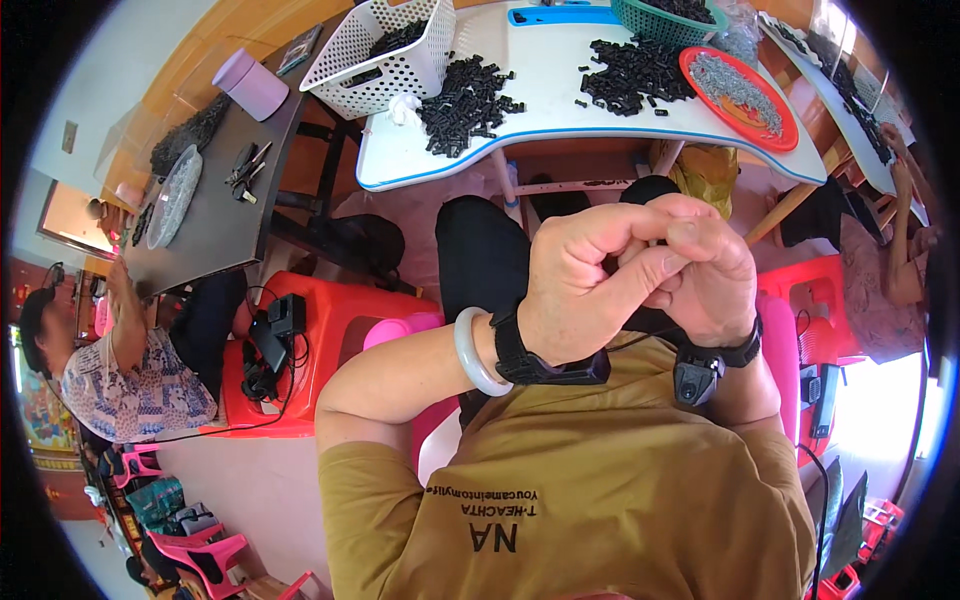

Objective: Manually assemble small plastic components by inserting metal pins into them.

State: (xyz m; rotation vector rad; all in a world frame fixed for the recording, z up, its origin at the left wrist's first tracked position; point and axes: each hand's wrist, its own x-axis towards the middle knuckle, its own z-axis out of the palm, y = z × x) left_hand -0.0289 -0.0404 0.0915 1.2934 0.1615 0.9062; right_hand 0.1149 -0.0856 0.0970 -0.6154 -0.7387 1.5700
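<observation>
My left hand (580,285) and my right hand (722,275) meet above my lap, in front of the near edge of the white table (550,105). Both hands are closed, thumbs and fingertips pinched against each other. Whatever sits between the fingertips is hidden or too small to make out. Beyond them on the tabletop lie two heaps of small black plastic pieces, a left heap (465,105) and a right heap (637,82). A red plate (790,138) at the right holds many small silvery metal parts.
A white perforated basket (350,97) and a green basket (655,22) hold more black pieces. Between them lies a blue tray (565,16). A dark table (215,210) with a lilac cup (250,85) stands left. Red stools (335,310) flank me; people sit on both sides.
</observation>
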